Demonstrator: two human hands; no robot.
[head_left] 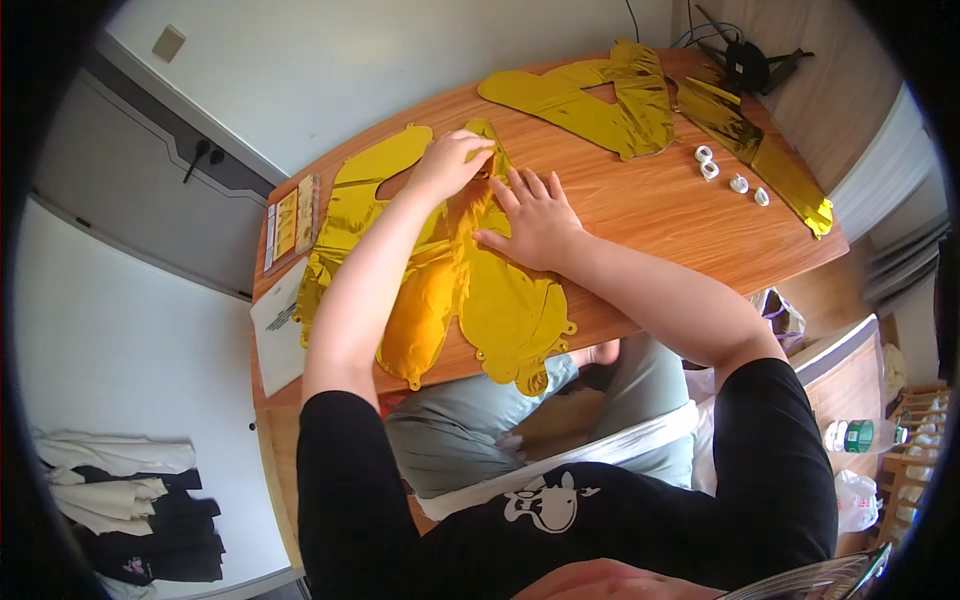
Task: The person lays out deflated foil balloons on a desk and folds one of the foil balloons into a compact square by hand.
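Note:
Several flat gold foil balloons lie on the wooden table before me. My left hand (455,165) is bent over the far end of the middle foil balloon (505,300), its fingers pinched on the foil. Beside it, my right hand (538,222) rests palm down on the same balloon, fingers spread. The near left lobe (415,325) looks puffed and more orange, while the part under my right hand lies flat. Another gold foil balloon (385,152) lies to the left, partly behind my left forearm. My left fingertips are partly hidden.
More gold foil balloons (560,98) lie along the far right of the table (640,215). Small white rolls (706,162) sit nearby. At the back right corner stands a black router (748,65). A flat package (290,225) and a white sheet (280,330) lie at the left edge.

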